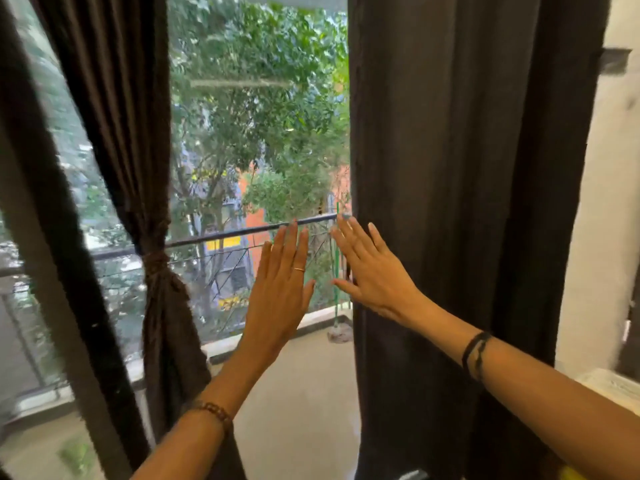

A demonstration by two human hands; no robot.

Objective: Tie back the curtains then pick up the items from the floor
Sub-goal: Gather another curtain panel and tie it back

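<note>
Two dark brown curtains hang at a glass balcony door. The left curtain (114, 133) is gathered and bound at mid height by a brown tie (155, 261). The right curtain (450, 202) hangs straight and loose. My left hand (280, 289) is raised flat with straight fingers in the gap between the curtains, holding nothing. My right hand (367, 268) is also flat, fingers spread, at the inner edge of the right curtain; whether it touches the cloth I cannot tell.
Behind the glass lies a balcony floor (294, 393) with a metal railing (242, 232) and trees beyond. A green-handled mop (336, 271) leans in the balcony corner. A dark door frame (62, 237) runs down the left. A white wall (609, 202) stands right.
</note>
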